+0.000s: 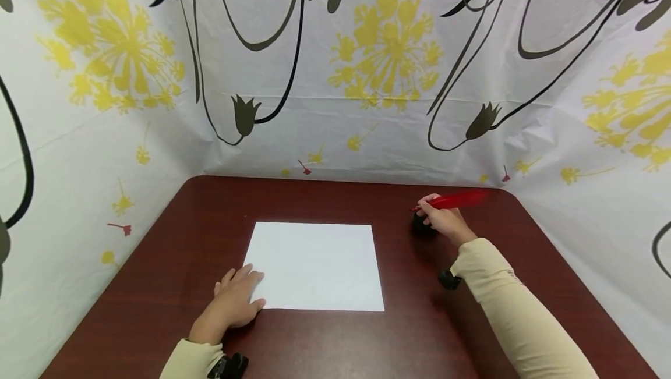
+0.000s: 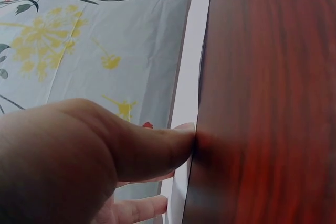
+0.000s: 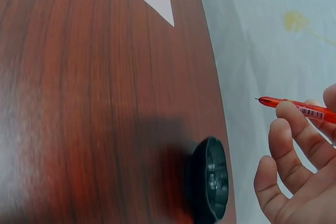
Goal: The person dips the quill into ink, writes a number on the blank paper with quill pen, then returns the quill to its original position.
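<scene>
A white sheet of paper lies on the dark red-brown table. My left hand rests on the paper's left edge with fingers spread, and in the left wrist view its thumb presses at the sheet's border. At the far right, my right hand pinches a red feather pen between thumb and fingers. The pen's fine dark tip points left, clear of the tabletop. Below that hand sits a small black cup with a scalloped rim, partly hidden by the hand in the head view.
The wooden tabletop extends around the paper, with its far edge near the right hand. White cloth printed with yellow flowers and dark stems hangs behind and at both sides. Each wrist carries a black camera.
</scene>
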Demonstrator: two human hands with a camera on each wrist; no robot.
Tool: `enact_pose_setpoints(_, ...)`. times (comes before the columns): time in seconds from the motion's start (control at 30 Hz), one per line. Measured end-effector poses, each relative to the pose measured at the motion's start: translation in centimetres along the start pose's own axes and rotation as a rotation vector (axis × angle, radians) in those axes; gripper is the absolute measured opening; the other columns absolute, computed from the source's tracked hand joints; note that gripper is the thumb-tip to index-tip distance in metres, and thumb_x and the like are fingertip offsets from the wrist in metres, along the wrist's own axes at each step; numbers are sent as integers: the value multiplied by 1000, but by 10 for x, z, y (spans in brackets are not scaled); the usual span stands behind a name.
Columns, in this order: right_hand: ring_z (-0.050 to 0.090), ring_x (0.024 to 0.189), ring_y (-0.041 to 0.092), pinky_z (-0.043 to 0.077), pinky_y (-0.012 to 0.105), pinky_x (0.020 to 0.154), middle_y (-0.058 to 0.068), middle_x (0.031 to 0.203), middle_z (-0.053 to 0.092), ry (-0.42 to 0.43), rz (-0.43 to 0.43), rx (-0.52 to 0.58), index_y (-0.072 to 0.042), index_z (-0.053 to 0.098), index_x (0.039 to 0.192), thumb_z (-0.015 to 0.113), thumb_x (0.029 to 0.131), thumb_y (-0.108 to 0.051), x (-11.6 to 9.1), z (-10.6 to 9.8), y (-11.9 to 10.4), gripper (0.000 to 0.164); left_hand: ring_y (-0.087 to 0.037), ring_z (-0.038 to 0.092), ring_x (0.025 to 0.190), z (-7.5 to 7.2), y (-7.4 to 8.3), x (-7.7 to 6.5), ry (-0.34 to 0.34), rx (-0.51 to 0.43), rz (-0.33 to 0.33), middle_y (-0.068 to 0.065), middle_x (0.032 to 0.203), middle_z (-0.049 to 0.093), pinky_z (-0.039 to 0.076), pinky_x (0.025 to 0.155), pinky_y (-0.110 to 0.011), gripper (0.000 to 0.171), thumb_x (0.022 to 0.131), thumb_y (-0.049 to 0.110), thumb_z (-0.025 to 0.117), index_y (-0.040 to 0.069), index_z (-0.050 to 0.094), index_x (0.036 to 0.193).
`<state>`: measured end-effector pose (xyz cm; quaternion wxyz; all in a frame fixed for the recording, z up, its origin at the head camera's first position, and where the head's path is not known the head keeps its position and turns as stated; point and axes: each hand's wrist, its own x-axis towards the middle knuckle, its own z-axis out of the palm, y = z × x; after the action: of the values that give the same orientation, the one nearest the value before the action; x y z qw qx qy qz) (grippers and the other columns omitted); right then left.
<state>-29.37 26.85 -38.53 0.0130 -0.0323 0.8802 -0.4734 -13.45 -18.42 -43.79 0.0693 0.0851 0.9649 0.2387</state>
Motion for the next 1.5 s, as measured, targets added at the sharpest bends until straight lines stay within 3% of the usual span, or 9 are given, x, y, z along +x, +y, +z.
enact_pose_setpoints(0.43, 61, 84, 38, 47, 31, 64, 14, 98, 67, -23, -19, 26, -4, 56, 111, 52, 101, -28, 5, 20, -19, 26, -55, 30, 127, -3, 8, 2, 11, 35, -22, -28, 143, 39, 23, 96, -75, 49, 86, 15, 71, 0, 56, 130)
enact_pose_setpoints(0.63, 61, 84, 36, 51, 42, 72, 14, 100, 67, -39, -13, 39, -5, 57, 111, 52, 101, -28, 8, 30, -26, 26, -54, 29, 128, -5, 11, 4, -6, 29, -44, -28, 144, 37, 22, 97, -74, 49, 86, 14, 72, 1, 56, 130)
enact_pose_setpoints(0.9, 63, 85, 33, 52, 44, 77, 19, 104, 66, -88, -18, 68, -6, 57, 111, 53, 101, -26, 8, 47, -30, 23, -57, 26, 129, -3, 9, 2, -51, 21, -57, -29, 146, 34, 18, 98, -76, 49, 88, 14, 69, 1, 55, 132)
enact_pose_setpoints(1.07, 65, 82, 25, 50, 53, 82, 19, 105, 65, -91, -17, 77, -6, 57, 112, 52, 101, -27, 10, 53, -36, 24, -56, 26, 129, -4, 11, 3, -21, 19, -34, -29, 145, 34, 18, 98, -75, 49, 87, 14, 69, 0, 54, 132)
enact_pose_setpoints(1.33, 69, 86, 23, 55, 37, 74, 22, 110, 64, -137, 9, 165, -4, 55, 117, 53, 101, -26, 13, 69, -39, 27, -57, 25, 129, -4, 11, 3, -25, 22, -37, -29, 145, 34, 18, 98, -75, 50, 87, 14, 69, -1, 54, 132)
enact_pose_setpoints(1.5, 69, 88, 27, 55, 35, 72, 17, 106, 67, -146, 32, 181, -5, 56, 117, 54, 100, -26, 11, 79, -41, 27, -57, 24, 129, -4, 10, 4, -38, 16, -54, -28, 145, 33, 18, 98, -76, 50, 88, 21, 70, 2, 54, 132)
